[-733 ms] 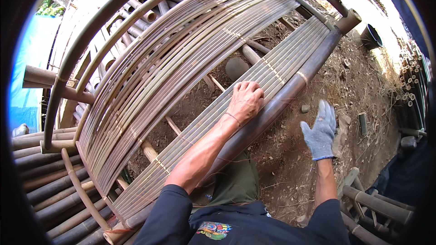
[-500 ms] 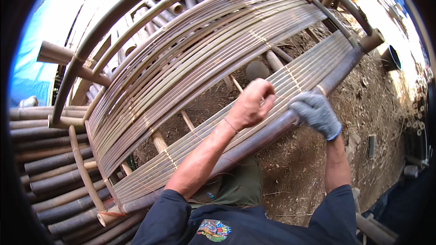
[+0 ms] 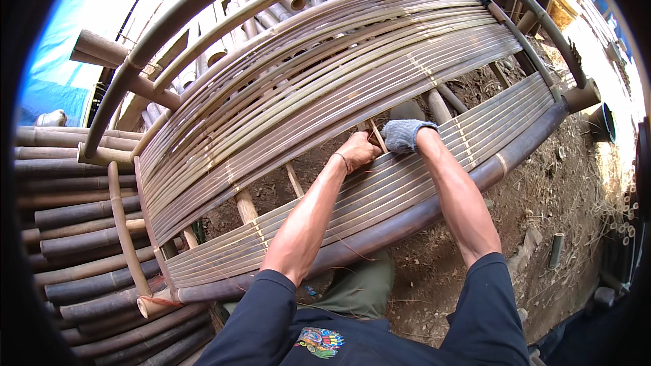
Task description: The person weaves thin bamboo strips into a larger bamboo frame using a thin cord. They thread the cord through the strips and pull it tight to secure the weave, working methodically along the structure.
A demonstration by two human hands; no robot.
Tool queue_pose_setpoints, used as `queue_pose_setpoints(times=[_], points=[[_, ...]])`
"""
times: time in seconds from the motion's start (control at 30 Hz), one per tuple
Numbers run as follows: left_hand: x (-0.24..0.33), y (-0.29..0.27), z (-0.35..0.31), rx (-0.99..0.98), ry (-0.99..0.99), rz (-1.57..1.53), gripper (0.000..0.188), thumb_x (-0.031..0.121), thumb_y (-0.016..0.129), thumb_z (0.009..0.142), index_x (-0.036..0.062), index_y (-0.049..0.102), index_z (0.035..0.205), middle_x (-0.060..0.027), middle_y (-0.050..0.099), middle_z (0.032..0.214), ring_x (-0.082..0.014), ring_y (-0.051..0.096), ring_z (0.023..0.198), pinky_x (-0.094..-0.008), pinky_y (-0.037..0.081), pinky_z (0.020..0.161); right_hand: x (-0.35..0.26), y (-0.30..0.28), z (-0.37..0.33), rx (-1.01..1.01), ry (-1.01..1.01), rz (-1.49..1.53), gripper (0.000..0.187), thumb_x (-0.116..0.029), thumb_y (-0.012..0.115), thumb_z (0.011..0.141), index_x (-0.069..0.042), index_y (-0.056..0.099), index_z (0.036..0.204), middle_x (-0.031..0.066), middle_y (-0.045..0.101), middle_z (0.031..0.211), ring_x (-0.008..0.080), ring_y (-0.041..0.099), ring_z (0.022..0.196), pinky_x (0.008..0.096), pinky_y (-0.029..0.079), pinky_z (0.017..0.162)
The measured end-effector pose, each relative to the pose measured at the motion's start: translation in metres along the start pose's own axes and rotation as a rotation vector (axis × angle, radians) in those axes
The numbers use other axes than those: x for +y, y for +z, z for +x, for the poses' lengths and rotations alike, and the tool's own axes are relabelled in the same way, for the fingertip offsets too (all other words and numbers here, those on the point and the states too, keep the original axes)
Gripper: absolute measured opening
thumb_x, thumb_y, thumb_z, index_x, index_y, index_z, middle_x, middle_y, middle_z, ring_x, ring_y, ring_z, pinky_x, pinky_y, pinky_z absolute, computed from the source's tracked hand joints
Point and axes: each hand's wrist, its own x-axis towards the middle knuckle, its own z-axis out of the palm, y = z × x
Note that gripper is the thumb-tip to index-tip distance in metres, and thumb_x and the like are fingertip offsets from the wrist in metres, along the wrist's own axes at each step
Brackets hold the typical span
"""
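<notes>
bamboo bench (image 3: 298,115) | brown, curved | front slats (image 3: 380,190) parallel, cross-bound | gap separates them from rear slats (image 3: 380,71)

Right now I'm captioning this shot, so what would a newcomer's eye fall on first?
First, the big slatted bamboo frame, spanning the middle from lower left to upper right. Then, near its centre, a bare left hand close to a grey-gloved right hand, both by the upper edge of the lower slats. Last, the bright blue sheet at the upper left.
</notes>
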Motion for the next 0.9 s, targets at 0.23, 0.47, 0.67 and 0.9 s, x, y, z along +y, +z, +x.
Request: queue_pose_setpoints(times=[0.23, 0.47, 0.67, 0.9], points=[[0.006, -0.017, -0.043, -0.040, 0.092, -0.238, 0.018, 0.024, 0.075, 0.089, 0.0056, 0.073, 0.091, 0.0026, 0.065, 0.075, -0.0046, 0.052, 0.065, -0.0217, 0.042, 0.059, -0.006, 0.005, -0.068, 0.519, 0.084, 0.069, 0.029, -0.029, 0.064, 0.084, -0.007, 0.072, 0.101, 0.0199, 0.069, 0.108, 0.0369, 0.065, 0.102, 0.0457, 0.053, 0.087], [0.041, -0.023, -0.070, -0.278, 0.250, -0.356, 0.020, 0.027, 0.076, 0.088, 0.0077, 0.073, 0.092, 0.0063, 0.062, 0.079, -0.0015, 0.044, 0.068, -0.0192, 0.034, 0.062, -0.044, 0.008, -0.111, 0.850, -0.185, 0.394, 0.028, -0.025, 0.074, 0.083, -0.007, 0.072, 0.104, 0.0134, 0.069, 0.107, 0.0302, 0.064, 0.101, 0.0396, 0.052, 0.090], [0.032, -0.003, -0.048, 0.017, 0.043, -0.280, 0.018, 0.026, 0.068, 0.093, 0.0091, 0.074, 0.092, 0.0030, 0.064, 0.079, -0.0053, 0.047, 0.068, -0.0228, 0.040, 0.061, -0.001, 0.029, -0.289, 1.124, -0.337, 0.492, 0.010, -0.014, 0.066, 0.088, -0.008, 0.068, 0.095, 0.0052, 0.066, 0.092, 0.0207, 0.061, 0.080, 0.0345, 0.050, 0.080], [0.019, 0.024, -0.054, 0.353, 0.085, 0.230, 0.043, 0.036, 0.051, 0.093, -0.0022, 0.069, 0.095, -0.0264, 0.069, 0.100, -0.0416, 0.066, 0.100, -0.0449, 0.050, 0.087, 0.119, 0.102, -0.658, 1.503, 0.556, 0.667, 0.023, -0.013, 0.051, 0.100, -0.005, 0.061, 0.119, 0.0114, 0.066, 0.112, 0.0259, 0.063, 0.100, 0.0327, 0.046, 0.099]])
